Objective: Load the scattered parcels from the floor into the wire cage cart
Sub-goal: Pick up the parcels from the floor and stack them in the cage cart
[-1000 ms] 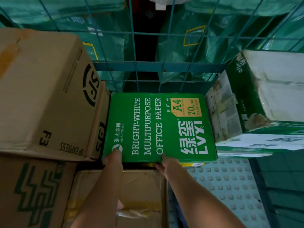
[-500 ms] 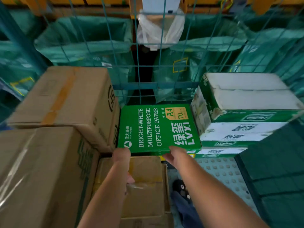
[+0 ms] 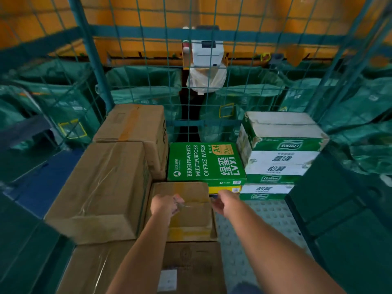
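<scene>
A green box of A4 office paper (image 3: pixel 206 162) lies flat inside the teal wire cage cart (image 3: pixel 146 35), against its back mesh, on a yellow-edged box. Brown cartons (image 3: pixel 104 187) are stacked to its left and green-and-white cartons (image 3: pixel 280 158) to its right. A small brown carton (image 3: pixel 188 211) sits in front of the green box. My left hand (image 3: pixel 165 205) hovers over that small carton, fingers loosely curled, holding nothing. My right hand (image 3: pixel 226 200) hangs just short of the green box's near edge, relaxed and empty.
The cart's dotted floor (image 3: pixel 263 221) shows at the front right. Another brown carton (image 3: pixel 191 266) lies nearest me. Green sacks (image 3: pixel 144 83) hang behind the mesh, and a white printer (image 3: pixel 206 53) with a plastic bag stands beyond. Dark green crates (image 3: pixel 343 219) are on the right.
Both hands have let go of the green paper box and drawn back toward me. The box stays in the cart. My view has lifted and pulled away.
</scene>
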`<state>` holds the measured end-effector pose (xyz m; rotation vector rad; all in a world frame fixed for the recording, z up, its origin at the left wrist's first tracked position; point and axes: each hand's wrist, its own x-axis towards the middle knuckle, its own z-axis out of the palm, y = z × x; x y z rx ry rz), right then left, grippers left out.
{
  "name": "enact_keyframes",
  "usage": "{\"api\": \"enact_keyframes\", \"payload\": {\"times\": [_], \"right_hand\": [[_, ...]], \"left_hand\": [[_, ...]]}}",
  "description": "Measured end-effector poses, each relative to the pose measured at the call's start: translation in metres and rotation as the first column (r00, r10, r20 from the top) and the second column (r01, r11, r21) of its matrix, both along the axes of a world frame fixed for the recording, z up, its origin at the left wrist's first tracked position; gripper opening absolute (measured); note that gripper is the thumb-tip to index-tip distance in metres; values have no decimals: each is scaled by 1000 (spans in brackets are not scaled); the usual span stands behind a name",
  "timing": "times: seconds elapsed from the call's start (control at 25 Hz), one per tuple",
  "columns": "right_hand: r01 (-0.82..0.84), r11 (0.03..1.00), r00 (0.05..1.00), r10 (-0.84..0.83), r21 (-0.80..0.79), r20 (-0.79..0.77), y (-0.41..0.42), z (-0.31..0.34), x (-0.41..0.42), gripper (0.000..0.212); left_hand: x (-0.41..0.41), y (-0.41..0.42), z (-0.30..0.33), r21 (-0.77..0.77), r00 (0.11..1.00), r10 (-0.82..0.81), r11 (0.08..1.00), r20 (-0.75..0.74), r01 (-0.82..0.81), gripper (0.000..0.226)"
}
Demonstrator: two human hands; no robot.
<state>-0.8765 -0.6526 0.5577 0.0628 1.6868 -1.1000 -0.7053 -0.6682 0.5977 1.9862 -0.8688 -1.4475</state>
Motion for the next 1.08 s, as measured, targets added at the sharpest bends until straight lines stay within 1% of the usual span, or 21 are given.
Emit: {"api": "enact_keyframes", "payload": {"times": [0.08, 0.16, 0.2, 0.32, 0.48, 0.56, 0.64, 0.68, 0.72, 0.8, 0.88, 0.96, 1.04, 1.08], "right_hand": [[-48, 999, 999, 48, 21, -12, 20, 4, 14, 15], [-77, 997, 997, 78, 25, -9, 40, 4, 25, 11], [-103, 994, 995, 103, 28, -1, 51, 1, 32, 12], [-204, 979, 979, 203, 5, 26, 88, -4, 55, 17], [-365, 931, 924, 361, 10, 124, 154, -13, 91, 18], [-468, 884, 872, 462, -5, 159, 184, -18, 114, 18], [-617, 787, 782, 610, 17, 132, 213, -24, 149, 18], [-676, 736, 734, 670, 27, 110, 229, -29, 171, 15], [-735, 678, 675, 728, 26, 116, 246, -30, 197, 14], [-841, 541, 533, 834, -17, 140, 286, -26, 254, 20], [-908, 418, 414, 904, -12, 108, 326, -23, 310, 21], [-950, 312, 312, 947, 15, 71, 360, -20, 366, 21], [-970, 243, 244, 969, 27, 36, 386, -19, 423, 21], [-972, 232, 232, 972, 32, 20, 394, -17, 448, 19]], "left_hand": [[9, 19, -5, 14, 1000, 17, 1000, -19, -17, 20], [22, 39, -20, 21, 999, 36, 999, -10, -36, 21], [30, 53, -25, 25, 998, 60, 998, -12, -60, 18], [62, 98, -46, 8, 993, 114, 993, 25, -115, 19], [107, 189, -62, -25, 954, 288, 958, 79, -287, 21], [130, 244, -69, -20, 926, 371, 929, 65, -370, 21], [154, 304, -68, 2, 882, 468, 883, 58, -469, 18], [167, 333, -63, 22, 855, 514, 856, 73, -516, 17], [185, 363, -61, 25, 821, 563, 823, 94, -567, 17], [225, 419, -58, 3, 747, 655, 752, 111, -659, 18], [268, 465, -56, -12, 668, 738, 672, 94, -740, 24], [312, 505, -57, -20, 592, 801, 596, 84, -803, 21], [361, 542, -63, -30, 532, 845, 534, 59, -845, 24], [384, 556, -62, -32, 527, 848, 529, 61, -848, 23]]}}
